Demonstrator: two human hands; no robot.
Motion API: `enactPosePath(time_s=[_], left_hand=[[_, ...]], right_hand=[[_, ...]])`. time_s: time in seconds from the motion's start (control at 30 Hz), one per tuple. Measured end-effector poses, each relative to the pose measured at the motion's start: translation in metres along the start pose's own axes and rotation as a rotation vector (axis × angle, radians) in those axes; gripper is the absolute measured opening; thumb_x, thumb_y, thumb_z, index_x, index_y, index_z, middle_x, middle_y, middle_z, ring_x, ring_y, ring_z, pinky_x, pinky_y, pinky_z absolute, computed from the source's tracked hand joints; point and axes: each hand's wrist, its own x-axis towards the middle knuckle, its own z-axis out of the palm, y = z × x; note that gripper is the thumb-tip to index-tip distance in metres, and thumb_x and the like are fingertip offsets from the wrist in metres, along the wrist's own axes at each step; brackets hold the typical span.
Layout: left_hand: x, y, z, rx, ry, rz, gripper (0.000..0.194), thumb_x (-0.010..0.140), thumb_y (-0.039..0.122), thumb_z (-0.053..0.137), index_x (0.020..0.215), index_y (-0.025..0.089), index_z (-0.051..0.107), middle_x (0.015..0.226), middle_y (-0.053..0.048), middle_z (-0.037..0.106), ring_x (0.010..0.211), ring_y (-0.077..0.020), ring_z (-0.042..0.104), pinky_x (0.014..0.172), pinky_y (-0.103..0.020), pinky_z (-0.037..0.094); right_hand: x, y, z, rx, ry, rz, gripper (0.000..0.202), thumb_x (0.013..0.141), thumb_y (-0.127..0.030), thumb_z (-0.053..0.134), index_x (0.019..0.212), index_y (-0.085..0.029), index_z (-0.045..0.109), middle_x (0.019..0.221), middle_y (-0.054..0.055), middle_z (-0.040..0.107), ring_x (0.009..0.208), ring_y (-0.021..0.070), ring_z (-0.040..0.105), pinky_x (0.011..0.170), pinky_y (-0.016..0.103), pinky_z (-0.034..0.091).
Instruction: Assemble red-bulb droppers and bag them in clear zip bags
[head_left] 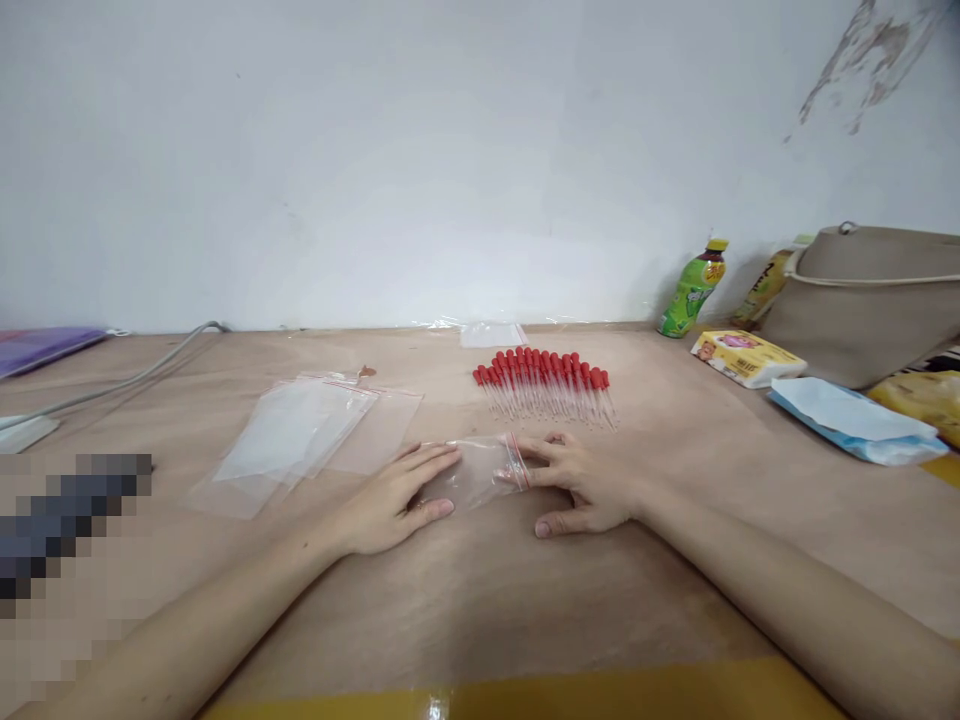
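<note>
On the wooden table (480, 600), all places given relative to the small zip bag (480, 472):

far left: purple folder (41, 347) at the table edge, grey cable (127, 378) running toward it, well apart from the bag; a blurred patch sits below them.
left: stack of empty clear bags (300, 440) lying flat, near the bag, not touching it.
left hand (394, 500): lies flat on the bag's left end, fingers stretched and close together, thumb along the near edge; pressing down, not pinching.
small zip bag: clear, red seal strip at its right end, flat on the table between both hands; contents cannot be told.
right hand (581, 485): fingertips on the bag's red-strip end, fingers slightly parted, thumb on the table; whether it pinches the strip cannot be told.
behind: row of droppers (546, 385) with red bulbs, laid side by side, near the bag, apart from it.
further behind: clear plastic scrap (493, 334) by the wall.
far right: green bottle (694, 288), tissue pack (746, 357), blue-white packet (855, 420), beige bag (870, 300), all well apart.
</note>
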Motion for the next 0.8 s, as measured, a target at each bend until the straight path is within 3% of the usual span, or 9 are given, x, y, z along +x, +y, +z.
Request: enactPosePath(time_s=[0.17,0.27,0.37,0.47,0.6,0.7,0.8], left_hand=[[0.002,-0.001,0.000,0.039,-0.001,-0.002,0.046,0.092,0.041,0.035,0.134,0.023,0.037,0.140,-0.006,0.037,0.131,-0.0219,0.029,0.108,-0.047,0.022],[0.002,-0.001,0.000,0.040,-0.003,0.007,0.046,0.092,0.041,0.035,0.134,0.023,0.038,0.140,-0.006,0.037,0.131,-0.0217,0.029,0.108,-0.046,0.022],[0.002,-0.001,0.001,0.048,0.009,0.011,0.048,0.090,0.043,0.039,0.134,0.023,0.038,0.140,-0.006,0.037,0.131,-0.0227,0.029,0.108,-0.046,0.023],[0.003,-0.001,0.001,0.055,0.009,0.005,0.049,0.090,0.043,0.038,0.134,0.022,0.038,0.140,-0.006,0.037,0.131,-0.0227,0.029,0.108,-0.046,0.024],[0.002,-0.001,0.002,0.049,0.016,0.011,0.048,0.090,0.043,0.038,0.134,0.023,0.038,0.140,-0.006,0.037,0.131,-0.0227,0.029,0.108,-0.046,0.025],[0.001,-0.001,0.001,0.037,0.023,0.030,0.047,0.090,0.041,0.039,0.133,0.023,0.038,0.139,-0.006,0.038,0.130,-0.0226,0.031,0.107,-0.046,0.026],[0.001,-0.001,0.001,0.028,0.041,0.059,0.046,0.090,0.040,0.041,0.132,0.022,0.040,0.138,-0.007,0.040,0.129,-0.0227,0.033,0.106,-0.045,0.029]], right_hand=[[-0.006,0.005,-0.002,0.106,-0.015,0.038,0.047,0.077,-0.050,0.057,0.120,-0.032,0.054,0.133,0.008,0.045,0.121,0.0249,0.041,0.100,0.047,0.019],[-0.007,0.009,-0.005,0.260,0.068,0.065,0.042,0.075,-0.045,0.060,0.113,-0.027,0.060,0.121,0.007,0.057,0.110,0.0213,0.051,0.096,0.040,0.031],[0.001,0.021,-0.012,0.324,0.248,0.175,0.027,0.079,-0.038,0.057,0.099,-0.023,0.067,0.095,0.005,0.068,0.087,0.0163,0.060,0.077,0.029,0.042],[0.024,0.041,-0.023,0.135,0.525,0.471,0.019,0.077,-0.033,0.057,0.078,-0.020,0.070,0.074,0.002,0.068,0.069,0.0145,0.058,0.064,0.026,0.041],[0.070,0.070,-0.040,-0.063,0.591,0.770,0.020,0.078,-0.029,0.052,0.081,-0.020,0.069,0.080,0.003,0.066,0.075,0.0161,0.056,0.070,0.028,0.039],[0.103,0.085,-0.043,-0.250,0.559,0.866,0.027,0.078,-0.038,0.052,0.094,-0.024,0.068,0.106,0.008,0.060,0.100,0.0238,0.049,0.086,0.039,0.033],[0.123,0.095,-0.039,-0.277,0.464,0.935,0.032,0.076,-0.043,0.053,0.097,-0.023,0.067,0.116,0.011,0.053,0.110,0.0282,0.041,0.091,0.048,0.026]])
